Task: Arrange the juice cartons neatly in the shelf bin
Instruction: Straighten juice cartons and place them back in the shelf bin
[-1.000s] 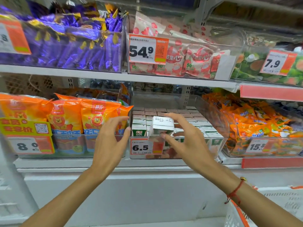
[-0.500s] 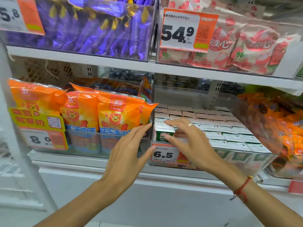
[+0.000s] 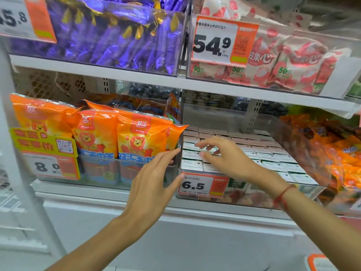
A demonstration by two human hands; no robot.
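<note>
Right hand (image 3: 222, 156) reaches over the front rim of the clear plastic shelf bin (image 3: 304, 189), its fingers loosely bent and spread above the front-left rows of small white-topped juice cartons (image 3: 273, 153); the fingertips look to be touching the carton tops, but whether any carton is pinched cannot be told. Those cartons stand packed upright in tidy rows that fill the bin from front to back. An orange and white price tag reading 6.5 (image 3: 203, 185) hangs on the bin's front wall, just below the right hand. Left hand (image 3: 154, 178) hovers in front of the bin's left corner, fingers straight and wide, holding nothing, its fingertips close to the bin's left wall. Left of the juice bin, a second clear bin holds upright orange snack bags with a lion picture (image 3: 140, 137). Above the juice bin, on the upper shelf, one clear bin holds purple foil-wrapped sweets (image 3: 117, 38) and another holds pink and white packets (image 3: 283, 63) behind a 54.9 tag.
</note>
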